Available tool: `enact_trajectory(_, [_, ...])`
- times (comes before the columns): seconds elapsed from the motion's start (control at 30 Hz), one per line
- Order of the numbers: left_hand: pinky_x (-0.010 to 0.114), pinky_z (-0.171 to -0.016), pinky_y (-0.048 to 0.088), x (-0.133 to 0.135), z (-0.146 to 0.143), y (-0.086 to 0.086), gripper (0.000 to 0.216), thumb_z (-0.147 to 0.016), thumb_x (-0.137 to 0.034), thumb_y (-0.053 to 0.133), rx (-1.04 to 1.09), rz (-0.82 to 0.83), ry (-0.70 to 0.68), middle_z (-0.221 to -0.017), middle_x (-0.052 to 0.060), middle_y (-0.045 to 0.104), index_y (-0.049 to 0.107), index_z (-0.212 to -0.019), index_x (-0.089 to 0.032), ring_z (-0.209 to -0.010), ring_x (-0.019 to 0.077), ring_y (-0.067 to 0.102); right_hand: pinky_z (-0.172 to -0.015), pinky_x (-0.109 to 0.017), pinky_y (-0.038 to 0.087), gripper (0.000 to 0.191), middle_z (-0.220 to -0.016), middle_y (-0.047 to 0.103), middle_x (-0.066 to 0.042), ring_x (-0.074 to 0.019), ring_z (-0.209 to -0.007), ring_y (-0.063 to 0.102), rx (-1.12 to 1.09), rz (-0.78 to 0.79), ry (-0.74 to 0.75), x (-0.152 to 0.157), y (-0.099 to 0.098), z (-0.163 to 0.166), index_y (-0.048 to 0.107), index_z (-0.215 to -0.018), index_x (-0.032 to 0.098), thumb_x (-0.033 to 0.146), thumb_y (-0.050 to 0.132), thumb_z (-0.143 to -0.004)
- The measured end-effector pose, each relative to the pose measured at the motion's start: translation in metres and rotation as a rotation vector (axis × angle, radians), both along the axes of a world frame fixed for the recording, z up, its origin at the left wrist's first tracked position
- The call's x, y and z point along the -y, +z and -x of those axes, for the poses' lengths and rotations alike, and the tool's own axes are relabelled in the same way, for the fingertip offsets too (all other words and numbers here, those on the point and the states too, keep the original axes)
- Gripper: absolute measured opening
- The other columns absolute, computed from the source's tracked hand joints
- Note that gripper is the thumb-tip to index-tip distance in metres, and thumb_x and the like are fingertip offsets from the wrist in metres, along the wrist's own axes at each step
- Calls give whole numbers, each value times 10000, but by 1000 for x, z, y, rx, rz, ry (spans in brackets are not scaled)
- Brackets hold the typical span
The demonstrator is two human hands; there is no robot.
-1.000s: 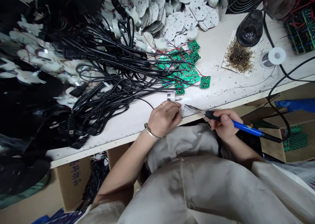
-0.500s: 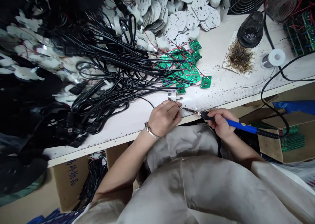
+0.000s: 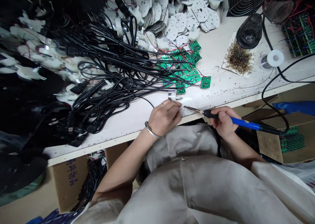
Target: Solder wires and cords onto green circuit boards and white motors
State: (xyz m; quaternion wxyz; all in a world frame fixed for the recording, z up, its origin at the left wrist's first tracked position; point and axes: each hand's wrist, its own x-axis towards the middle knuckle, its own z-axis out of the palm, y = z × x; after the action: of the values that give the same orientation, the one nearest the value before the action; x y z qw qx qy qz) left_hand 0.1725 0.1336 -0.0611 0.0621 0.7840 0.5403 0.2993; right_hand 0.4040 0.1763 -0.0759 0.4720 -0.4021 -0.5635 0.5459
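Soldering iron [image 3: 209, 113]: one, gripped in our right hand [image 3: 225, 121]
Wires [image 3: 181, 108]: several, pinched by our left hand [image 3: 163, 117]
Spool [image 3: 275, 58]: one

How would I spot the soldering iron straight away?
Find the white bench. By its front edge, the right hand holds the soldering iron, tip pointing toward the left hand. Unlike the black cords piled nearby, it has a bright blue handle.

1. The soldering iron [image 3: 242, 122] is showing bright blue and black.
2. Circuit boards [image 3: 192, 75] are gleaming green.
3. Power cords [image 3: 137, 61] are looking plain black.
4. Plates [image 3: 200, 11] are showing white with dark dots.
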Motion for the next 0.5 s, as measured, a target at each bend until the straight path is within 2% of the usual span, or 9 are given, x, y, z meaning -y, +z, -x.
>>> enact_trajectory(0.2, [279, -776, 564, 0, 0, -1, 123, -863, -138, 516, -10, 22, 9, -906, 54, 721, 602, -781, -170, -811, 149, 659, -306, -191, 280, 220, -464, 562, 51, -78, -319, 424, 1, 12, 8, 0, -1, 0, 683, -838, 216, 381, 546, -890])
enact_trajectory(0.3, [283, -798, 564, 1, -1, 1, 122, -876, -151, 518, -59, 22, -7, -922, 51, 722, 615, -806, -174, -836, 150, 664, -315, -194, 303, 214, -470, 570, 52, -81, -317, 431, -63, -4, -52, 1, 2, 3, 666, -828, 219, 387, 546, -881])
enact_trajectory(0.4, [285, -764, 562, 10, 4, 10, 72, -888, -207, 568, -187, -44, -27, -1022, 67, 719, 626, -863, -172, -854, 162, 669, -362, -217, 393, 197, -459, 562, 64, -97, -332, 468, -139, -20, -141, 2, 4, 5, 637, -842, 229, 393, 534, -879])
enact_trajectory(0.5, [288, -696, 551, 26, 19, 24, 110, -862, -259, 644, -245, -122, 20, -1099, 90, 702, 613, -928, -177, -832, 174, 671, -422, -257, 471, 203, -474, 577, 64, -108, -347, 491, -145, -59, -192, 0, 5, 7, 613, -860, 234, 415, 523, -883])
